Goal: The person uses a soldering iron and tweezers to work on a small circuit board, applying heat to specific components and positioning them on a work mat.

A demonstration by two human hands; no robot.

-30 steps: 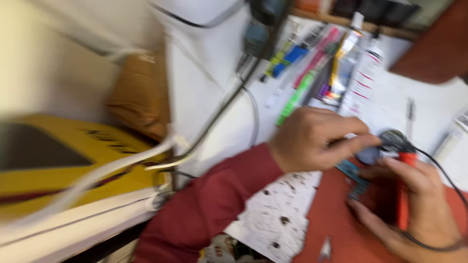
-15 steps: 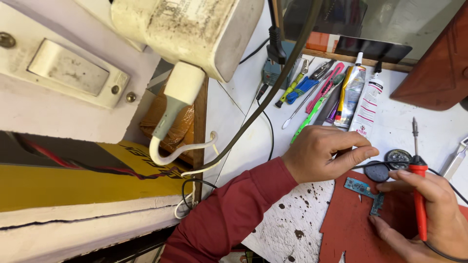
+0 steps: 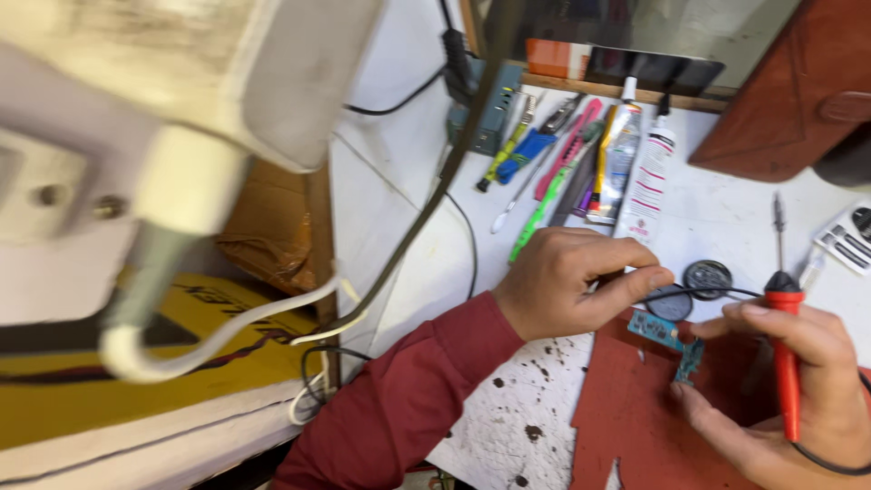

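- Here we rest on the white worktop [image 3: 726, 218], a red mat [image 3: 635, 417] under both hands.
- Our right hand [image 3: 798, 390] grips a red soldering iron [image 3: 786, 363], fingers wrapped around it.
- Our left hand [image 3: 567, 281] pinches a thin black wire [image 3: 699, 292], just above the small blue circuit board [image 3: 667, 334].

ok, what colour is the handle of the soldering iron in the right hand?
Red, on the soldering iron held in the right hand; seen in the head view.

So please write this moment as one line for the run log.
left hand: pinches thin wire | right hand: grips red soldering iron | small circuit board: on red mat
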